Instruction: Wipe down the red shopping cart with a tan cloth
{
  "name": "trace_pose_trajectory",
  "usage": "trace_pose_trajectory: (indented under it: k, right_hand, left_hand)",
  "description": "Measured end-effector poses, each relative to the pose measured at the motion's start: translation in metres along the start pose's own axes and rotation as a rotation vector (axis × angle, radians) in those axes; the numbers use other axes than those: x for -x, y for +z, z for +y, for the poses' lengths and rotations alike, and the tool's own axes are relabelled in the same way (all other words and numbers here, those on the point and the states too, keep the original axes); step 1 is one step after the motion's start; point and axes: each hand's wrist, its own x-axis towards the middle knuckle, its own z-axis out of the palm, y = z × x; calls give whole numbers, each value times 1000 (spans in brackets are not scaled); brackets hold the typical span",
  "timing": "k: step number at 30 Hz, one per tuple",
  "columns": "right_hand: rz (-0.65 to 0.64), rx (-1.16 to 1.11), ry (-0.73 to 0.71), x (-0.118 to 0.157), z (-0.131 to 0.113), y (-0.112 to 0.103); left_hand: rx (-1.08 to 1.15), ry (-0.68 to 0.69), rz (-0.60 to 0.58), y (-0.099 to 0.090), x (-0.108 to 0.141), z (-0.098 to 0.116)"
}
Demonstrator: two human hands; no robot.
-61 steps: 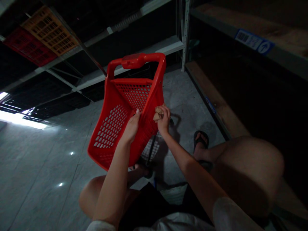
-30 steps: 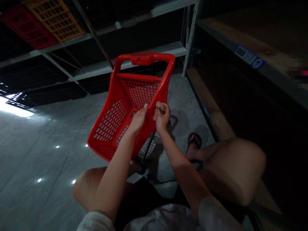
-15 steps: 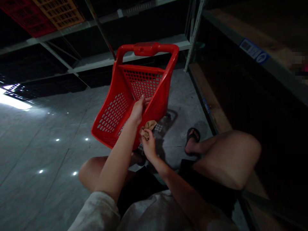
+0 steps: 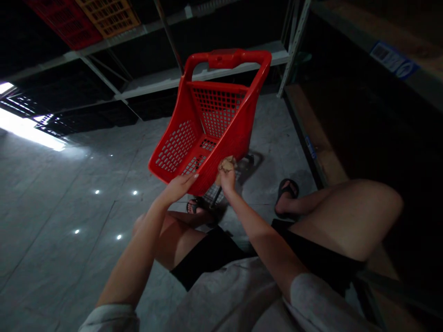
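A red plastic shopping cart (image 4: 235, 136) with perforated walls stands in front of me, its basket open toward me. At the near rim of the basket, my left hand (image 4: 178, 186) is closed over the edge, with some of its fingers hidden. My right hand (image 4: 227, 180) is closed around a crumpled brown cloth (image 4: 227, 163) and holds it against the outer right side of the basket. Whether the cloth is fabric or paper I cannot tell for sure.
Metal shelving (image 4: 152, 83) runs behind the cart, with a red crate (image 4: 65, 23) and an orange crate (image 4: 109, 16) at upper left. Wooden-edged shelves (image 4: 316, 138) stand close on my right. My sandalled foot (image 4: 286, 198) is beside the cart on grey floor.
My left hand has come out of the basket toward me, onto its near rim. My right hand has moved the cloth upward along the cart's outer side. The view has shifted slightly.
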Motion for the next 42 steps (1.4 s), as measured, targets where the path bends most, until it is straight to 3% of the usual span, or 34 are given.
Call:
trace_pose_trajectory:
  k: [3,6,8,14,16,18,23,25,28,31,34,37,42]
  right_hand:
    - [-67,-4,31,68,-4,9]
    - [-98,13,22,93,-14,3]
    - [-65,45,3,71,-22,-7]
    - [110,123,-32,-71,-48,-28]
    - [140,137,-42,-83,-53,-28]
    - [145,138,-58,-60,-53,-27]
    - [43,125,-42,54,-45,-43]
    - [67,133,-31,70,-48,-54]
    - [156,130,-42,39,-70,-71]
    - [206,108,-159,-31,-104,-89]
    - [226,114,-311,-88,-122,-108]
    - [238,155,-284,-96,-103,-127]
    - [245,175,29,-25,-36,-152]
  left_hand:
    - [-143,32,75,13,0,2]
    - [-234,43,100,23,1,9]
    - [-292,38,101,26,3,14]
    - [-327,27,103,32,2,25]
    - [-319,6,107,37,-2,32]
    - [-317,-21,105,45,-8,41]
    - [-323,-69,140,71,-22,77]
    - [-305,-73,145,82,-27,92]
    - [-210,-70,101,98,-35,113]
    - [7,72,-12,106,-41,127]
    - [55,227,-150,98,-41,132]
    - [-105,280,-212,77,-37,124]
    - [-389,381,-259,50,-32,94]
